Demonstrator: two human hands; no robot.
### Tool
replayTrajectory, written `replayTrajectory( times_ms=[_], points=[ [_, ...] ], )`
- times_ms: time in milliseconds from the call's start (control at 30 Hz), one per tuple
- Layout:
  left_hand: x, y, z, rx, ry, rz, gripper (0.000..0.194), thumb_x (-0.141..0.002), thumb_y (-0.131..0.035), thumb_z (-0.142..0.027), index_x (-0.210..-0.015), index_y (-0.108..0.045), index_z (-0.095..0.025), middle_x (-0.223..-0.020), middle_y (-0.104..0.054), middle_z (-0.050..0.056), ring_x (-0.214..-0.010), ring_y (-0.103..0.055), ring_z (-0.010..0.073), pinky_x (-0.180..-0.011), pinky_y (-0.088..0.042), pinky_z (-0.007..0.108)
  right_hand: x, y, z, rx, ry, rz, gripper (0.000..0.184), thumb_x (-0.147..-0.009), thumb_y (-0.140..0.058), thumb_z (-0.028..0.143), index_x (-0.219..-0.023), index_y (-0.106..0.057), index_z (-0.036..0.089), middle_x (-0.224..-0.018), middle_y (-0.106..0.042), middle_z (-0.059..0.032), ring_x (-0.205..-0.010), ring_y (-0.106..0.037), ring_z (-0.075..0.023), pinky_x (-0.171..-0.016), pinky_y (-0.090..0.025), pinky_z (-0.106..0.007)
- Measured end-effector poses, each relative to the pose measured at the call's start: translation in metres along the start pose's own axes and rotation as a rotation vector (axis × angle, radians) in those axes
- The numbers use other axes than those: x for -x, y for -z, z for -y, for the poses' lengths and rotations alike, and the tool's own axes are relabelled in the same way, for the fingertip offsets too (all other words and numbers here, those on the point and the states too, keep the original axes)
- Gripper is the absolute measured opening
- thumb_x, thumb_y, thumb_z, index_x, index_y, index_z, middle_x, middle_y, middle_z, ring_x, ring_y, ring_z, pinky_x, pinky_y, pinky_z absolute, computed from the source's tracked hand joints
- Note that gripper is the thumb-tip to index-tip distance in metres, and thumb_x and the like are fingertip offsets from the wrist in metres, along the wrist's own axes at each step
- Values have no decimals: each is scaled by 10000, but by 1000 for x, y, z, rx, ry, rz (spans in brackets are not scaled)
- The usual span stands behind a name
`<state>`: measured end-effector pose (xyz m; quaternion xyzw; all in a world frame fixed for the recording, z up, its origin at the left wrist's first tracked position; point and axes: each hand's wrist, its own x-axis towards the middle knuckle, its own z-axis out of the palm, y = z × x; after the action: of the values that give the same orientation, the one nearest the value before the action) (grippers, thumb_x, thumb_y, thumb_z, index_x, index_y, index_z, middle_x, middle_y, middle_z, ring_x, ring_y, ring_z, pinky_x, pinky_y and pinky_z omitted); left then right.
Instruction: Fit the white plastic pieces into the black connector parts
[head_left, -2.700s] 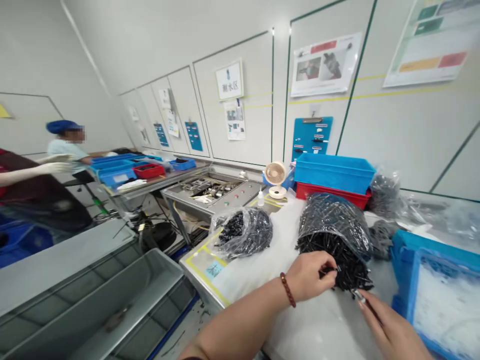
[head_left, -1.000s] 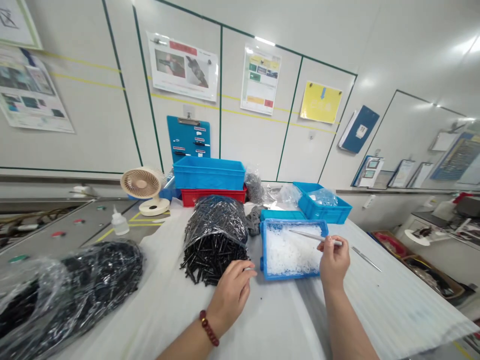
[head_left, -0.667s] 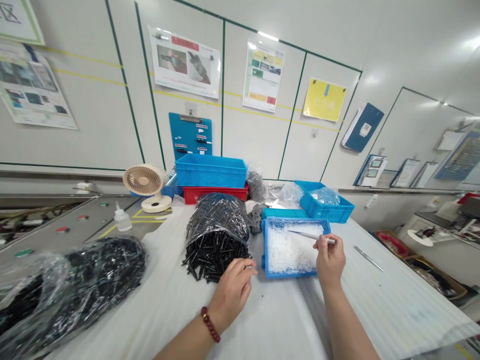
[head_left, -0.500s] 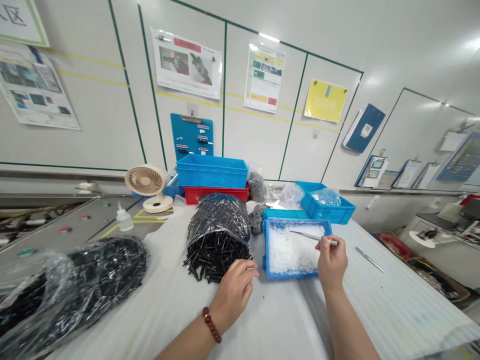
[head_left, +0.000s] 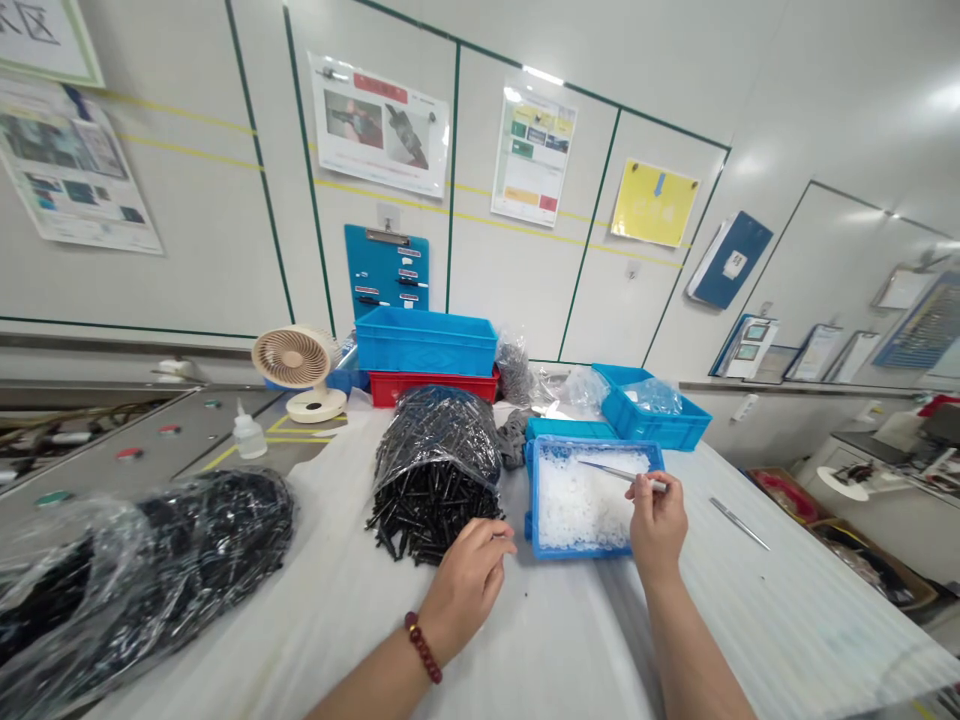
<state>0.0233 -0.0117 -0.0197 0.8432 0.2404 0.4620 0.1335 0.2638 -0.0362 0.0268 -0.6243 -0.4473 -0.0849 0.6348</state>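
My right hand [head_left: 656,520] pinches metal tweezers [head_left: 611,472], their tips over a blue tray [head_left: 535,520] filled with small white parts. My left hand [head_left: 469,580], with a bead bracelet on the wrist, rests curled on the white table cover [head_left: 570,640] at the near edge of a pile of black pins [head_left: 427,505] spilling from a clear bag. Its fingers are closed, and what they hold is hidden.
A second bag of black pins [head_left: 142,565] lies at the left. Behind stand a small fan [head_left: 294,365], a dropper bottle [head_left: 247,435], stacked blue and red bins [head_left: 424,355] and another blue bin [head_left: 649,410]. Spare tweezers [head_left: 739,523] lie right of the tray.
The view swung right from the left workbench to this table. My right hand lifted the tweezers over the white-parts tray and holds almost still; my left hand stays by the black pins.
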Motion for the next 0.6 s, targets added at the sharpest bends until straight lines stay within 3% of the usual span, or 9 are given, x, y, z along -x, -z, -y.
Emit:
replayTrajectory(
  times_ms=[600],
  points=[
    [-1,-1,2,5,5,-17,298,-738,-356,12,-847,-570,-163,-922,-563,81,-859,-520,190,-737,-474,329,0,-6,-6,-29,-72,57,296,-804,-461,485,-833,-485,191,-607,-579,9,-591,-584,-160,-580,-411,-264]
  ],
)
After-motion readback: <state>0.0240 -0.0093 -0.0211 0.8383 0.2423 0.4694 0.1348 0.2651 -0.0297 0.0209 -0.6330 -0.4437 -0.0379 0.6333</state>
